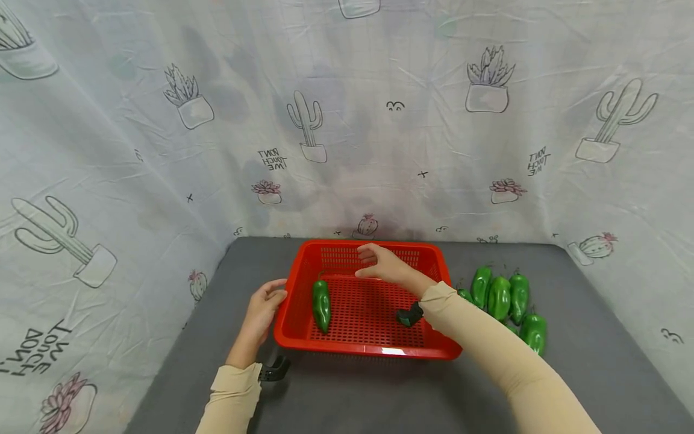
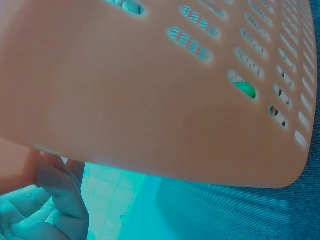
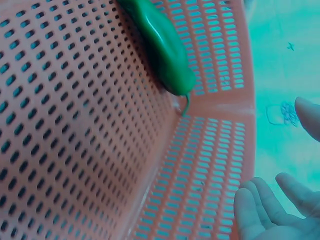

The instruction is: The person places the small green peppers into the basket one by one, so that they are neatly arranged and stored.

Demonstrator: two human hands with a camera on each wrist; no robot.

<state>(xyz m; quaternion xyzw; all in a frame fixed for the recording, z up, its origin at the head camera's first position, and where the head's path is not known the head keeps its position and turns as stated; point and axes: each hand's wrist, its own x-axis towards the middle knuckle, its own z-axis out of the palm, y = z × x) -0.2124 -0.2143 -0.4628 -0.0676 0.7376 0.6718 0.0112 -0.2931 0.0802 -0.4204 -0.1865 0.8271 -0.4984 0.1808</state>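
While the left hand (image 1: 264,305) grips the red basket (image 1: 341,346) left of centre, the right hand (image 1: 384,265) hovers mid-frame above it — fingers apart — and one green pepper (image 1: 321,306) lies inside.

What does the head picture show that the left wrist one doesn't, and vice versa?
Only the head view shows the right hand and the peppers lying outside the basket. Only the left wrist view shows the outer face of the basket's wall close up, with green through one slot. Both show the left hand at the basket's edge.
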